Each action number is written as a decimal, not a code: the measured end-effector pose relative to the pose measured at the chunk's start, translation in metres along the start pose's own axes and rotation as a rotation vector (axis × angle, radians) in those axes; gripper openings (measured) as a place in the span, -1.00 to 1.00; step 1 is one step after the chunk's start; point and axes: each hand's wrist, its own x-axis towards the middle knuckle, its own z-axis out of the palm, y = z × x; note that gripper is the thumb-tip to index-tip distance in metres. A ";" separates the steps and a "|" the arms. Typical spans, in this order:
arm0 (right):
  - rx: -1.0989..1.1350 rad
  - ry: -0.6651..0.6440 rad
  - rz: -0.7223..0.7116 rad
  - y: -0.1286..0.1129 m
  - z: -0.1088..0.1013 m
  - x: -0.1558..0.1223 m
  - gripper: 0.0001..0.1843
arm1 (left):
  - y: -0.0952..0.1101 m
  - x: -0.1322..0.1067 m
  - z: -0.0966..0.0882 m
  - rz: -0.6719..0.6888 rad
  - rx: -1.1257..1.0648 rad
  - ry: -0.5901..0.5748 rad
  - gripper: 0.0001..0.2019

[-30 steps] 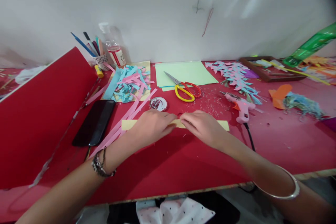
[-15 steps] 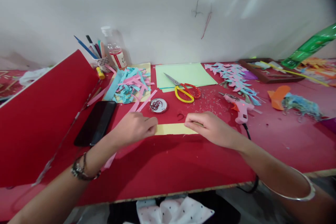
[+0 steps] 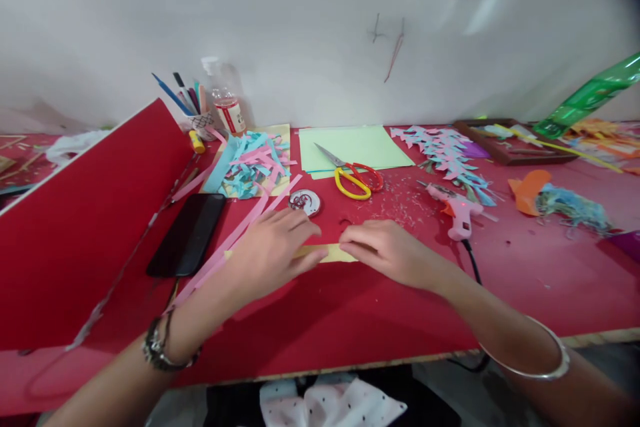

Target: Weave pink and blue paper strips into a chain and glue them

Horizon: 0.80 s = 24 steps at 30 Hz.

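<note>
A pale yellow paper strip (image 3: 334, 253) lies on the red table (image 3: 350, 320) in front of me. My left hand (image 3: 273, 250) rests palm down on its left part, fingers stretched flat. My right hand (image 3: 387, 250) presses on the right part of the strip, fingers curled down onto the paper. Only a short piece of the strip shows between the two hands. Long pink paper strips (image 3: 235, 237) run under my left hand toward the back.
Scissors (image 3: 353, 177) lie on green sheets (image 3: 350, 147). A pink glue gun (image 3: 457, 207) sits to the right, its cord running off the edge. A round tin (image 3: 304, 201), black phone (image 3: 189, 235), heap of blue and pink strips (image 3: 253, 163), pen cup (image 3: 200, 119), bottle (image 3: 227, 107) and red board (image 3: 85, 227) stand left.
Half a second ago my hands were apart at the ends of the strip. They have since come together toward its middle, covering most of it.
</note>
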 end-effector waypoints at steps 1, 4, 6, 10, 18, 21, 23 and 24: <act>-0.046 0.015 -0.029 -0.001 0.001 0.002 -0.71 | 0.005 0.004 0.002 0.006 -0.010 -0.016 -0.76; -0.148 0.090 -0.107 -0.002 0.003 0.006 -0.73 | 0.011 0.008 0.006 -0.030 -0.065 -0.034 -0.74; -0.192 0.138 -0.160 -0.003 0.005 0.009 -0.77 | 0.012 0.008 0.008 -0.078 -0.151 -0.050 -0.75; -0.226 0.189 -0.183 -0.007 0.010 0.015 -0.84 | 0.014 0.007 0.009 -0.140 -0.368 -0.086 -0.75; -0.215 0.235 -0.105 0.011 0.008 -0.008 -0.82 | 0.001 -0.007 0.002 -0.176 -0.528 -0.173 -0.73; -0.281 0.268 -0.055 0.029 0.005 -0.026 -0.80 | -0.014 -0.020 -0.002 -0.178 -0.473 -0.192 -0.71; -0.345 0.263 -0.005 0.044 0.003 -0.038 -0.80 | -0.024 -0.030 -0.006 -0.196 -0.434 -0.204 -0.70; -0.383 0.268 0.032 0.051 0.002 -0.043 -0.81 | -0.028 -0.034 -0.008 -0.214 -0.417 -0.212 -0.70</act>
